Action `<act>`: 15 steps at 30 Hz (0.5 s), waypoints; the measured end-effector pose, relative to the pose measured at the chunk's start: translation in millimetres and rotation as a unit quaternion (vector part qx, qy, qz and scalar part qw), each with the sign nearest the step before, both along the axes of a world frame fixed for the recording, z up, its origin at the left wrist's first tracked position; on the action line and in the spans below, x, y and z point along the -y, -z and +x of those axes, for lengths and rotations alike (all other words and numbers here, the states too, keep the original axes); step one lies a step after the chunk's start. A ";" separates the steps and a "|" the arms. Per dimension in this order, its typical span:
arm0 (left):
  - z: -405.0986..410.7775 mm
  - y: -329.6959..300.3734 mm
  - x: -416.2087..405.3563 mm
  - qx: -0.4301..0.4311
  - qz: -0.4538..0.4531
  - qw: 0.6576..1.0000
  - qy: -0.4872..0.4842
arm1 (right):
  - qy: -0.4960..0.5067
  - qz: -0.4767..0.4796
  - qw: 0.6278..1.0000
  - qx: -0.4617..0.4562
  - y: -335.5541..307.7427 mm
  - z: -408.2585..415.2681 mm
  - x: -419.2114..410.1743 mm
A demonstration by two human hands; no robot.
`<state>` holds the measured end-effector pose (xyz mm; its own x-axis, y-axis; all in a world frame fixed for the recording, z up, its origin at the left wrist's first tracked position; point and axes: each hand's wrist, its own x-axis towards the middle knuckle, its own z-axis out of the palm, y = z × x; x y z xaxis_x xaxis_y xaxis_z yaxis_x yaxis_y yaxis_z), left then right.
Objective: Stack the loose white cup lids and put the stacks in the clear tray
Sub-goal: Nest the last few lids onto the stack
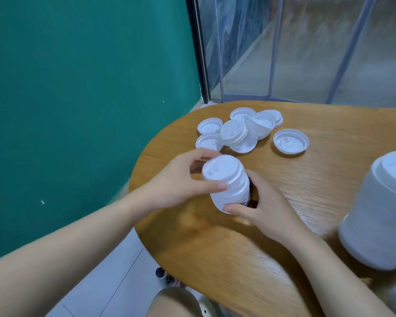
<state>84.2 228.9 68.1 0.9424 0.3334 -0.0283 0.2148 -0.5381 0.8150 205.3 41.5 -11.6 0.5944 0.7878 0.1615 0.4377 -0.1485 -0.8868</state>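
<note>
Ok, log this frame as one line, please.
left hand: grips lid stack top | right hand: grips stack base | loose lids: heaped behind | single lid: apart | tray: unseen

Short stack of white plastic cup lids (pixel 229 181) on round wooden table (pixel 284 236), between left hand (pixel 176 181) and right hand (pixel 263 209), pile of loose white lids (pixel 240 131) behind, tall white lid stack (pixel 380 213) right
</note>
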 end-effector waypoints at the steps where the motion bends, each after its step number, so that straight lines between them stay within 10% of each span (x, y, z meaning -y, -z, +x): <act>1: -0.5 3.6 4.0 -0.010 0.017 1.000 0.009 | 0.000 0.003 1.000 0.000 -0.5 -0.1 0.3; 15: 16.0 5.9 4.8 -0.087 0.093 0.991 0.038 | -0.001 0.016 1.000 0.000 -0.9 0.9 1.3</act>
<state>100.1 224.1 62.3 0.9511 0.2772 -0.1366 0.2967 -0.6958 0.6541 206.2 40.2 -10.7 0.5932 0.7830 0.1871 0.4376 -0.1186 -0.8913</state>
